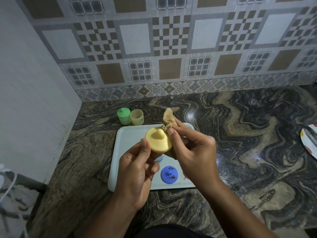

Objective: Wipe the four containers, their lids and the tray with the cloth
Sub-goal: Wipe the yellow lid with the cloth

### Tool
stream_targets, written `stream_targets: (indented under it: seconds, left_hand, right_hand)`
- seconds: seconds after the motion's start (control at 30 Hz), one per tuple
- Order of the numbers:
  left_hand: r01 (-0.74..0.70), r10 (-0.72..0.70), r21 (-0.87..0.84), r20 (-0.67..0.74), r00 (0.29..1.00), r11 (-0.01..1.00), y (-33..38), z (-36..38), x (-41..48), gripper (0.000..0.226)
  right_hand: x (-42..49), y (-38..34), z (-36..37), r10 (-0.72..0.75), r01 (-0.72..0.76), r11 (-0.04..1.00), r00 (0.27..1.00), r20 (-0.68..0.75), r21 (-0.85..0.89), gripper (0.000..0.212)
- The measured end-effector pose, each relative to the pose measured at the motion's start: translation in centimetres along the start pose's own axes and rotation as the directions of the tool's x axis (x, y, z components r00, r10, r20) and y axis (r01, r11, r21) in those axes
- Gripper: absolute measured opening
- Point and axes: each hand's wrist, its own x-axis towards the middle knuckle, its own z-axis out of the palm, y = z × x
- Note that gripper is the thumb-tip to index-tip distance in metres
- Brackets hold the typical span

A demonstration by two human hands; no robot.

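Head view: left hand (137,170) pinches the lid (157,140) by its rim above the tray (127,140); right hand (193,148) grips the bunched cloth (169,117) against it. The lid looks light, stiff and smooth, best held at the rim.

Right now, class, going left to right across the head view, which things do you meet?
Green container → yellow container → yellow lid → right hand gripping the cloth → plate.

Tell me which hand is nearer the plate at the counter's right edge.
Right. The right hand, pinching the cloth, is left of the plate; the left hand, holding the yellow lid, is farther left.
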Motion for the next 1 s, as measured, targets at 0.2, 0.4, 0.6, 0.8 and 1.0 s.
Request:
stream_targets:
  seconds: [0.2, 0.4, 0.6, 0.8, 1.0]
  left_hand:
    - [-0.067, 0.072, -0.061, 0.095, 0.993, 0.996, 0.1, 0.2, 0.2, 0.032]
    - [-0.077, 0.075, 0.028, 0.076, 0.994, 0.997, -0.2, 0.0, 0.2, 0.024]
    - [-0.039, 0.039, 0.008, -0.023, 0.999, 0.999, -0.3, -0.2, 0.6, 0.024]
    - [-0.089, 0.088, 0.027, 0.048, 0.995, 0.996, -0.5, -0.2, 0.4, 0.031]
    - [-0.022, 0.023, -0.056, 0.003, 1.0, 0.998, -0.1, -0.5, 0.8, 0.029]
  right_hand:
    - [-0.6, -0.1, 0.3, 0.085, -0.085, 0.994, 0.996, -0.003, 0.061, 0.014]
    - [-1.1, -0.1, 0.8, 0.011, -0.012, 0.998, 1.0, 0.02, 0.056, 0.018]
    - [-0.8, 0.2, 0.7, 0.024, -0.024, 0.998, 1.0, 0.005, 0.053, 0.015]
    - [-0.7, 0.6, 0.8, 0.056, -0.055, 0.998, 0.998, -0.007, 0.044, 0.014]
    - [-0.9, 0.2, 1.2, 0.018, -0.019, 0.999, 0.999, 0.035, 0.03, 0.016]
